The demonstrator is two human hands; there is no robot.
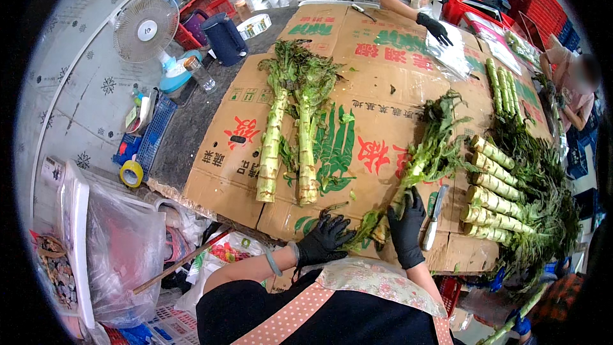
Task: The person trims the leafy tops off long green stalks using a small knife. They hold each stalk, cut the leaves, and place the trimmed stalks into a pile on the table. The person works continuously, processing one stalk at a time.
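Observation:
A celtuce (pixel 421 155) lies leaf end away from me on the flattened cardboard, with its butt end near the table's front edge. My right hand (pixel 407 230), in a black glove, grips its stem, partly hiding it. To the left, my gloved left hand (pixel 325 238) has its fingertips on a loose-hanging green leaf (pixel 368 224) by the stem's lower end. A knife (pixel 435 218) with a pale handle rests just right of my right hand. Two trimmed celtuces, one (pixel 272 153) beside another (pixel 306 153), lie ahead on the left.
Several celtuces (pixel 495 196) are piled at right, butts toward me. A co-worker's gloved hand (pixel 433 28) touches clear plastic bags (pixel 448 55) at the far side. A fan (pixel 146 28), a glass bottle (pixel 200 74) and yellow tape (pixel 131 174) stand along the left.

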